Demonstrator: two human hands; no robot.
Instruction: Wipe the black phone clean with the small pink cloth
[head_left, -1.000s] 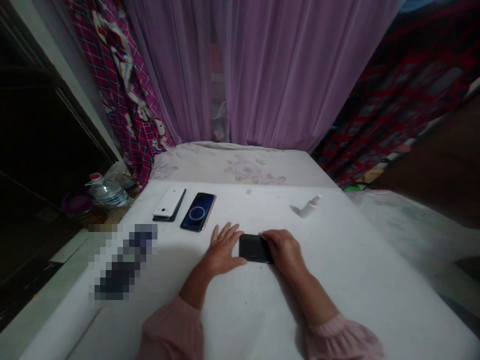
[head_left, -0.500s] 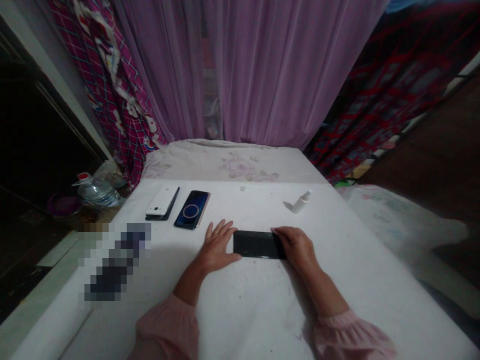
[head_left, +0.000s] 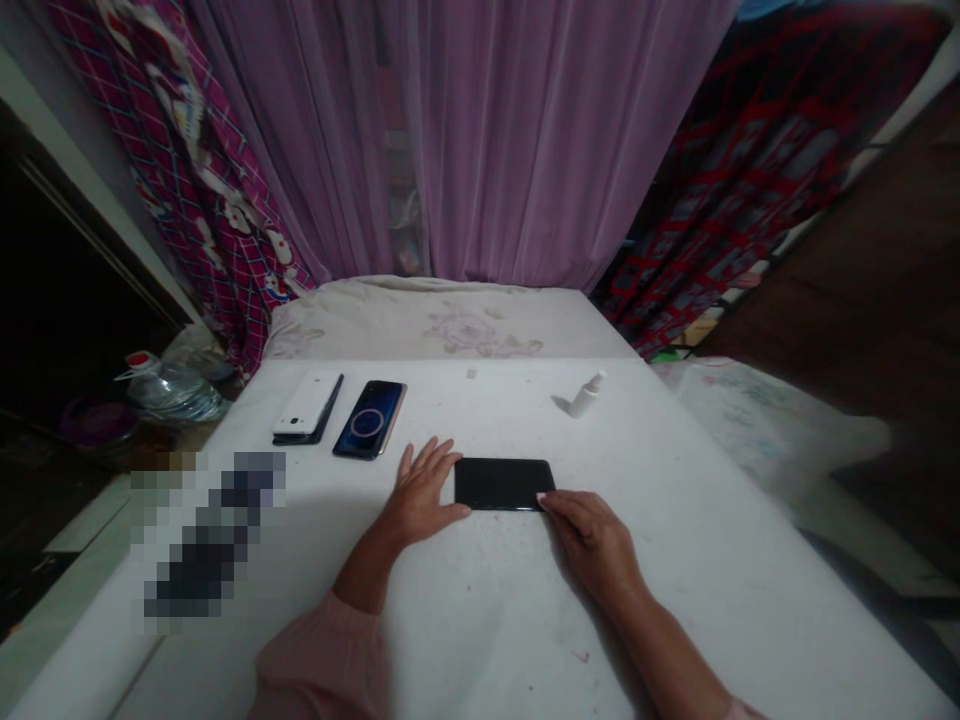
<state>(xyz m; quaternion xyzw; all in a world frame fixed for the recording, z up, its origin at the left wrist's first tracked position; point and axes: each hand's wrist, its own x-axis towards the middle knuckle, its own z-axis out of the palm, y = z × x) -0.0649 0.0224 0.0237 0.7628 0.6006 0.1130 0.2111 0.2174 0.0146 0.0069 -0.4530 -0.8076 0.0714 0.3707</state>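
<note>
A black phone [head_left: 502, 483] lies flat, screen dark, on the white table [head_left: 480, 620] in front of me. My left hand [head_left: 420, 490] rests flat beside its left end, fingers spread, thumb touching the phone's near left corner. My right hand [head_left: 592, 535] lies palm down at the near right corner, fingers together and stretched, their tips touching the phone's edge. Neither hand grips it.
A white phone stacked on a dark one [head_left: 306, 406] and a blue-screened phone [head_left: 369, 419] lie at the far left. A small white spray bottle [head_left: 584, 396] lies far right. A blurred patch [head_left: 202, 535] covers something at left. A water jug [head_left: 166, 388] sits off the table's left.
My right hand slid off the phone's right half toward me, uncovering the whole phone; only its fingertips touch the near right corner now. My left hand stayed put. The camera tilted slightly.
</note>
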